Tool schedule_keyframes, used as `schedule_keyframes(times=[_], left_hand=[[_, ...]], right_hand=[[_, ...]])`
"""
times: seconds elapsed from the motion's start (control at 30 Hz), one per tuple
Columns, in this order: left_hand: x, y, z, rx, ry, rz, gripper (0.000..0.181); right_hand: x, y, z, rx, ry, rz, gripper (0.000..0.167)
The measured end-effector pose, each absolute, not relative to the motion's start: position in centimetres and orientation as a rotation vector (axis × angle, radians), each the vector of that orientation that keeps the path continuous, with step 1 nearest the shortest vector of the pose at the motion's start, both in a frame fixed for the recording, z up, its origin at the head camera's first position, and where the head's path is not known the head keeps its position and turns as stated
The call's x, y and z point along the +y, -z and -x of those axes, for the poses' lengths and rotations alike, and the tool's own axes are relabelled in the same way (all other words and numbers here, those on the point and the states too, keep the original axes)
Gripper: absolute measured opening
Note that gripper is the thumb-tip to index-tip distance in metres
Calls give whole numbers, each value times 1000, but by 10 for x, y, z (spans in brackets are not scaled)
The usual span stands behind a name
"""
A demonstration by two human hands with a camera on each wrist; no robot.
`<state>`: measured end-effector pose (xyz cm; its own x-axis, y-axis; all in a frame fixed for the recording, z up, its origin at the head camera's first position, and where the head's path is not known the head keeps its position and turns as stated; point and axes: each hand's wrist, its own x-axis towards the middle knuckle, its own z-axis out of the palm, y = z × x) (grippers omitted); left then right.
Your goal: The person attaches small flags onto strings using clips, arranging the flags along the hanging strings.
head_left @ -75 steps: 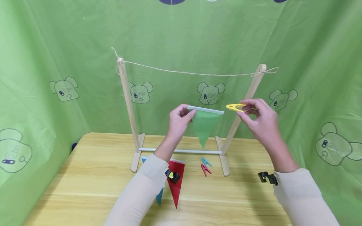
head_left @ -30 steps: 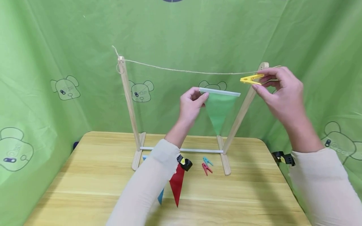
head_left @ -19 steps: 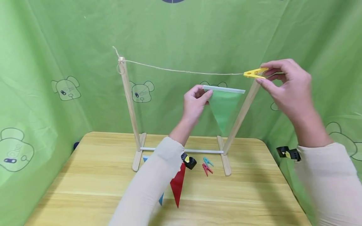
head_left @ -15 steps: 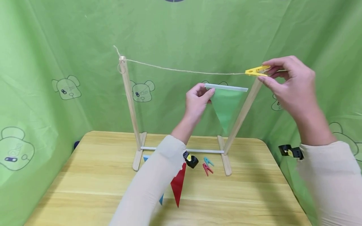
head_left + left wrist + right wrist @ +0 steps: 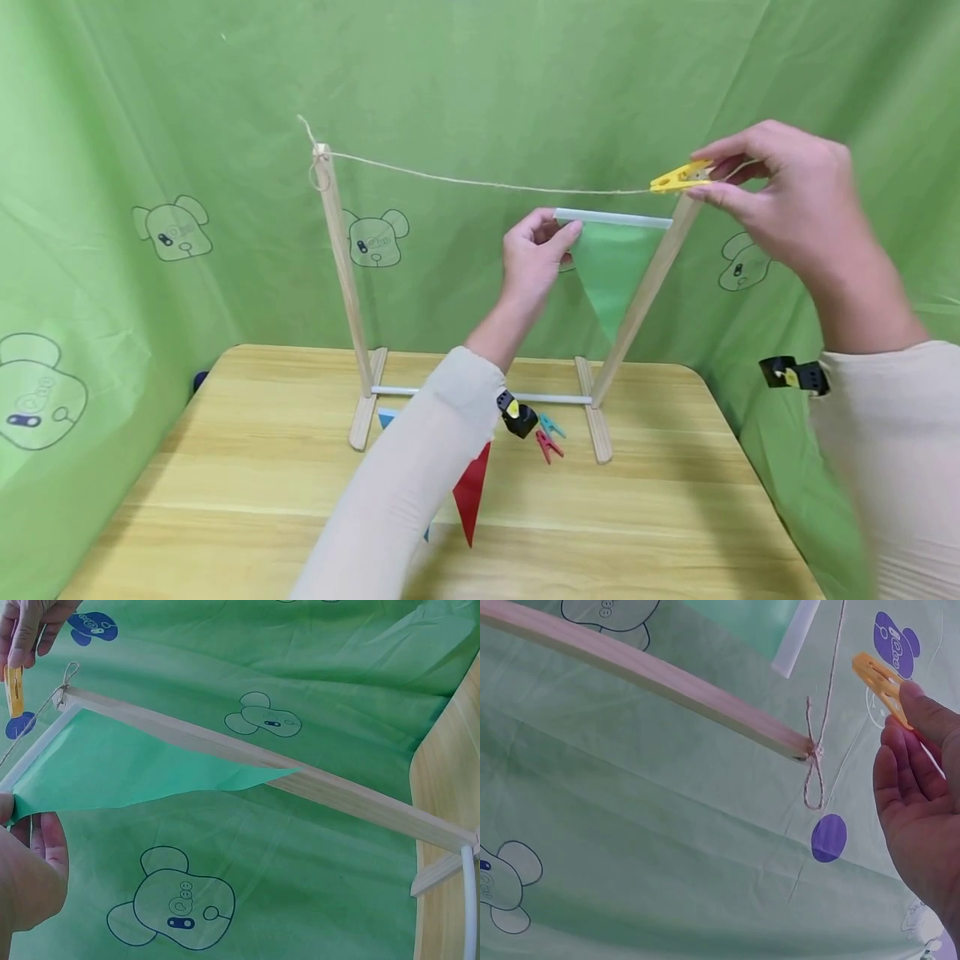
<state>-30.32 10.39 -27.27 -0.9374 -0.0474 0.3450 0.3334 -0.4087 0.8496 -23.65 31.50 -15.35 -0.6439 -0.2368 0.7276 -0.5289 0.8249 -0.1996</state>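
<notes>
My left hand [image 5: 531, 258] pinches the left end of a green triangular pennant [image 5: 613, 271] by its white top strip. The pennant hangs point down, a little below the string [image 5: 480, 182] in the head view. Between the thumb and fingers of my right hand [image 5: 798, 196] is a yellow clothespin [image 5: 673, 178], its nose pointing left. In the head view it overlaps the string near the right post, but in the right wrist view the clothespin [image 5: 877, 682] stands apart from the string [image 5: 832, 671]. The pennant's strip [image 5: 795, 641] is also apart from the string there.
Two wooden posts, left [image 5: 341, 267] and right [image 5: 652, 287], hold the string above a wooden table [image 5: 225, 500]. A white rod [image 5: 551, 400] joins their feet. On the table lie a red pennant [image 5: 471, 500], a partly hidden blue pennant [image 5: 386, 417], a blue clothespin [image 5: 552, 426] and a red clothespin [image 5: 548, 447].
Both hands have risen and moved right. The green pennant has come up from well below the string to just under it, and the yellow clothespin is now level with the string's right part.
</notes>
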Motion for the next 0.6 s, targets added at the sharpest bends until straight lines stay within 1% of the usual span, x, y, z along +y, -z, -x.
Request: schedule_keyframes(times=[0.3, 0.6], left_hand=[[108, 267, 303, -1533, 2421, 396, 19], [112, 265, 303, -1544, 2444, 371, 15]], right_hand=[[316, 138, 240, -2346, -458, -583, 24], [315, 132, 242, -2406, -401, -568, 21]])
